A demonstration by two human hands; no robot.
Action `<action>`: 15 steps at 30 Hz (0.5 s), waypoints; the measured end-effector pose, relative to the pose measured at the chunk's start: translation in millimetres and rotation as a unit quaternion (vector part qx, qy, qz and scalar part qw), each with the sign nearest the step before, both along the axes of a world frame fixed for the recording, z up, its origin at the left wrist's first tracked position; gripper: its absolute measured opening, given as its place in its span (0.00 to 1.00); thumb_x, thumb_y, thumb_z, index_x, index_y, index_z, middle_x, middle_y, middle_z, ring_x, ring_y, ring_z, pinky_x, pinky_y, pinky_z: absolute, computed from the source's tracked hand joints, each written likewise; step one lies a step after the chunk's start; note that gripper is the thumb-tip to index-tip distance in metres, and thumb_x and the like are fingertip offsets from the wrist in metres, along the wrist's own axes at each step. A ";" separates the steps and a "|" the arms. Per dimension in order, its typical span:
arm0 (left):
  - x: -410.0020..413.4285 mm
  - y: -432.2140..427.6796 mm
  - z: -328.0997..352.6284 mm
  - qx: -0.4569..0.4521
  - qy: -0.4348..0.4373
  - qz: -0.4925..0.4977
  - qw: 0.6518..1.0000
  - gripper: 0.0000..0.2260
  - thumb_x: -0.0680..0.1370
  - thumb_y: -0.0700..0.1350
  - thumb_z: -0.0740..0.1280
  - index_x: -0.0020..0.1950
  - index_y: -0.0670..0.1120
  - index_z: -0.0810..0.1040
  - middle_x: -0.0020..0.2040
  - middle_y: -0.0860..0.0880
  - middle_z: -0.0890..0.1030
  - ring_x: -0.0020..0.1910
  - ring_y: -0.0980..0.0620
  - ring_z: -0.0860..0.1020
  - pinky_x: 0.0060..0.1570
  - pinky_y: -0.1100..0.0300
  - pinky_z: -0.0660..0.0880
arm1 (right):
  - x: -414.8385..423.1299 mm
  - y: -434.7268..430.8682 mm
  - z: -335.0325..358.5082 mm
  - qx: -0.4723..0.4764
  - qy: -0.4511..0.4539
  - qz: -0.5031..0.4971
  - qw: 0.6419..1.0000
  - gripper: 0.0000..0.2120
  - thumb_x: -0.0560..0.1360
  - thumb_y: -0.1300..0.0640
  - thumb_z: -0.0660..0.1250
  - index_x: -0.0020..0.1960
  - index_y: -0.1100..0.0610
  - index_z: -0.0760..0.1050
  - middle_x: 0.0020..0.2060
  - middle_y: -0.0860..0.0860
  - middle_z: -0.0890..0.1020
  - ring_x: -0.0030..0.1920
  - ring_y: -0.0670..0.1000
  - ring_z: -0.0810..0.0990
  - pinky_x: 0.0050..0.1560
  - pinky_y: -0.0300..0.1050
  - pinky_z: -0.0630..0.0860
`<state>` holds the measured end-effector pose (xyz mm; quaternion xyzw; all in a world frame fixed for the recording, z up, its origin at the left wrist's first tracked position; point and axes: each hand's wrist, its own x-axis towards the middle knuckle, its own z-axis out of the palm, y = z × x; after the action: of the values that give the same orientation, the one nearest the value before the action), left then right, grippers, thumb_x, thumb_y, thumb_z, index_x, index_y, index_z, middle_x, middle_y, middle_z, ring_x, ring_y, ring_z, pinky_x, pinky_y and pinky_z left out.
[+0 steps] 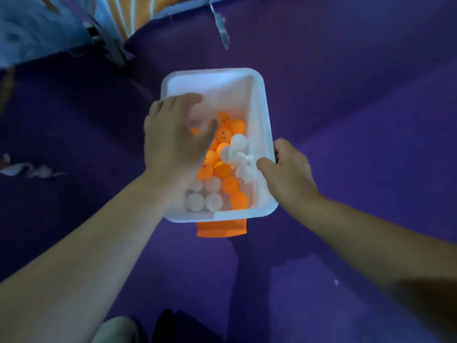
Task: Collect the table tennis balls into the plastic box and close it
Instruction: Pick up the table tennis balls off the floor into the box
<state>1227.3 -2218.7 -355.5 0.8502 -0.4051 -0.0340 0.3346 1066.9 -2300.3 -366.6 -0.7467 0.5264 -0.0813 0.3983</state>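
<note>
R hand (288, 169) grips right rim of the 1 plastic box (215, 80), thumb inside, while L hand (173, 134) hovers loose-fingered, holding nothing, over approx 10 orange balls (239, 200) & 8 white balls (195, 201) inside, some hidden, w/ 1 orange latch (221, 227) at near end.

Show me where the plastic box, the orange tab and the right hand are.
plastic box (210, 73), head view, on its far rim.
orange tab (221, 227), head view, middle of the tab below the near rim.
right hand (289, 170), head view, back of the hand at the box's right rim.
</note>
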 end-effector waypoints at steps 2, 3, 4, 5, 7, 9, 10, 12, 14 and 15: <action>-11.9 4.6 17.3 0.076 -0.025 0.041 0.996 0.26 0.73 0.50 0.66 0.71 0.45 0.67 0.68 0.45 0.72 0.67 0.41 0.66 0.63 0.46 0.65 | -19.3 -4.0 24.3 -0.004 0.005 -0.017 1.000 0.07 0.72 0.54 0.61 0.45 0.58 0.69 0.39 0.52 0.76 0.41 0.55 0.75 0.39 0.54 0.75; -19.4 7.6 28.9 0.135 -0.017 0.056 0.989 0.29 0.73 0.48 0.67 0.72 0.44 0.64 0.70 0.43 0.69 0.68 0.40 0.64 0.62 0.44 0.65 | -29.7 -3.9 38.7 -0.001 0.007 -0.028 1.000 0.07 0.72 0.54 0.61 0.46 0.57 0.69 0.39 0.51 0.77 0.41 0.55 0.76 0.40 0.54 0.75; -29.1 10.1 43.8 0.190 0.009 0.060 0.980 0.30 0.73 0.48 0.67 0.73 0.42 0.62 0.69 0.42 0.69 0.67 0.39 0.66 0.61 0.44 0.66 | -39.9 -3.2 54.0 0.003 0.009 -0.040 0.999 0.07 0.72 0.54 0.61 0.46 0.57 0.70 0.39 0.51 0.77 0.41 0.54 0.76 0.40 0.54 0.75; -40.1 11.5 60.3 0.228 0.045 0.057 0.971 0.30 0.74 0.47 0.66 0.73 0.42 0.60 0.68 0.41 0.70 0.65 0.39 0.69 0.57 0.44 0.69 | -50.4 -2.0 71.3 0.009 0.014 -0.051 0.999 0.06 0.72 0.54 0.61 0.47 0.56 0.70 0.40 0.50 0.77 0.42 0.54 0.76 0.41 0.53 0.75; -64.8 13.1 94.6 0.264 0.094 0.039 0.959 0.25 0.77 0.45 0.63 0.71 0.42 0.60 0.60 0.41 0.76 0.56 0.39 0.76 0.43 0.49 0.71 | -73.3 1.5 108.7 0.025 0.021 -0.076 0.997 0.06 0.73 0.55 0.61 0.47 0.56 0.70 0.40 0.49 0.77 0.41 0.53 0.76 0.41 0.52 0.76; -89.4 5.9 137.8 0.278 0.091 0.006 0.956 0.17 0.78 0.42 0.59 0.66 0.41 0.62 0.55 0.41 0.78 0.50 0.39 0.78 0.37 0.52 0.67 | -102.5 0.0 153.4 0.042 0.032 -0.101 0.993 0.05 0.73 0.55 0.60 0.46 0.56 0.69 0.39 0.49 0.77 0.40 0.52 0.76 0.39 0.51 0.76; -99.7 2.4 156.3 0.279 0.084 -0.009 0.957 0.14 0.79 0.41 0.58 0.63 0.41 0.63 0.54 0.41 0.79 0.48 0.39 0.79 0.36 0.52 0.67 | -114.7 0.6 170.3 0.049 0.038 -0.108 0.992 0.04 0.74 0.55 0.60 0.45 0.56 0.68 0.39 0.49 0.76 0.39 0.52 0.76 0.38 0.51 0.76; -119.6 -12.0 198.0 0.279 0.084 -0.038 0.956 0.10 0.79 0.41 0.57 0.60 0.42 0.65 0.50 0.43 0.78 0.45 0.41 0.78 0.34 0.54 0.66 | -143.3 -2.3 210.9 0.050 0.045 -0.131 0.989 0.04 0.74 0.55 0.60 0.43 0.55 0.67 0.38 0.49 0.76 0.38 0.51 0.75 0.34 0.48 0.73; -146.4 -28.5 251.4 0.287 0.083 -0.080 0.951 0.08 0.79 0.41 0.56 0.58 0.42 0.65 0.42 0.47 0.75 0.36 0.46 0.75 0.28 0.56 0.63 | -179.4 -3.3 262.7 0.053 0.046 -0.162 0.984 0.04 0.74 0.55 0.60 0.42 0.54 0.66 0.37 0.48 0.75 0.38 0.50 0.74 0.32 0.46 0.71; -161.3 -36.4 277.6 0.289 0.081 -0.099 0.949 0.07 0.79 0.42 0.56 0.56 0.43 0.66 0.38 0.49 0.73 0.32 0.50 0.72 0.26 0.57 0.61 | -197.9 -3.3 289.7 0.053 0.041 -0.176 0.982 0.04 0.74 0.55 0.60 0.42 0.53 0.66 0.38 0.48 0.75 0.38 0.50 0.75 0.32 0.45 0.71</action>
<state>1066.0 -2255.1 -77.9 0.8603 -0.4318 -0.2514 0.1015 869.0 -2303.6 -76.9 -0.6226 0.6696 -0.0913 0.3946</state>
